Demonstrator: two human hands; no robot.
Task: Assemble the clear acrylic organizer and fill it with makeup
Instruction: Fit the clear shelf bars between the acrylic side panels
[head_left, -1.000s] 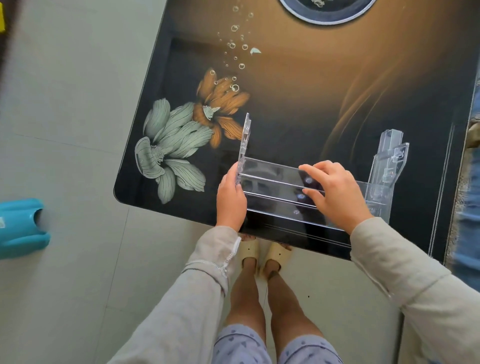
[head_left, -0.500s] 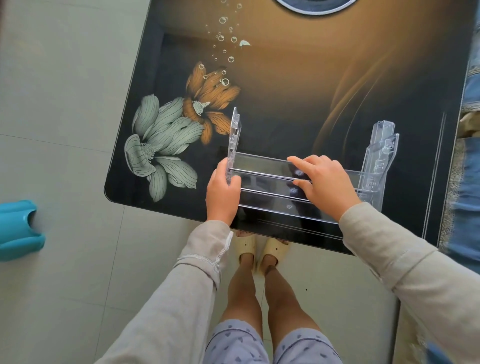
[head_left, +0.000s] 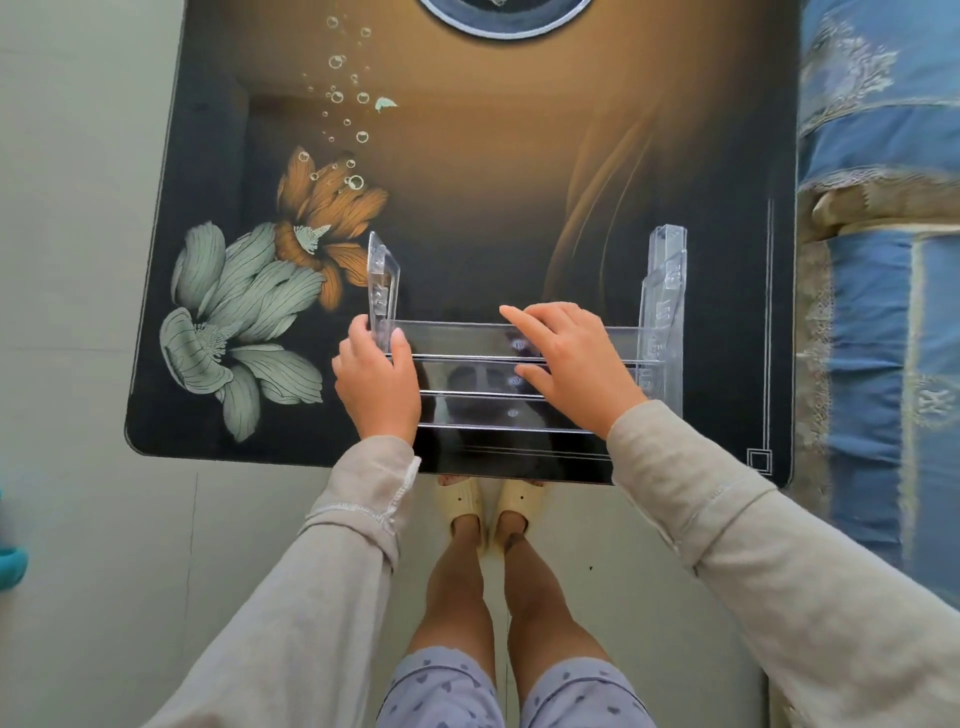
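A clear acrylic organizer (head_left: 467, 340) stands near the front edge of the dark glass table (head_left: 519, 182). It has stepped transparent shelves between two upright side panels. My left hand (head_left: 376, 382) grips the left side panel (head_left: 383, 278) at its lower end, thumb on the inner side. My right hand (head_left: 569, 364) lies across the upper shelves at the middle right, fingers spread and pressing on the acrylic. The right side panel (head_left: 665, 306) stands upright and untouched. No makeup is in view.
The table top shows printed flowers (head_left: 249, 312) at the left and a round dark ring (head_left: 506, 15) at the far edge. A blue patterned bedspread (head_left: 878, 260) borders the table's right side. Pale tiled floor lies to the left, with a teal object (head_left: 10, 561) at the frame edge.
The view has swung so the organizer now sits square to me. My left hand has closed further round the left side panel; my right hand stays on the shelves, fingers spread wider.
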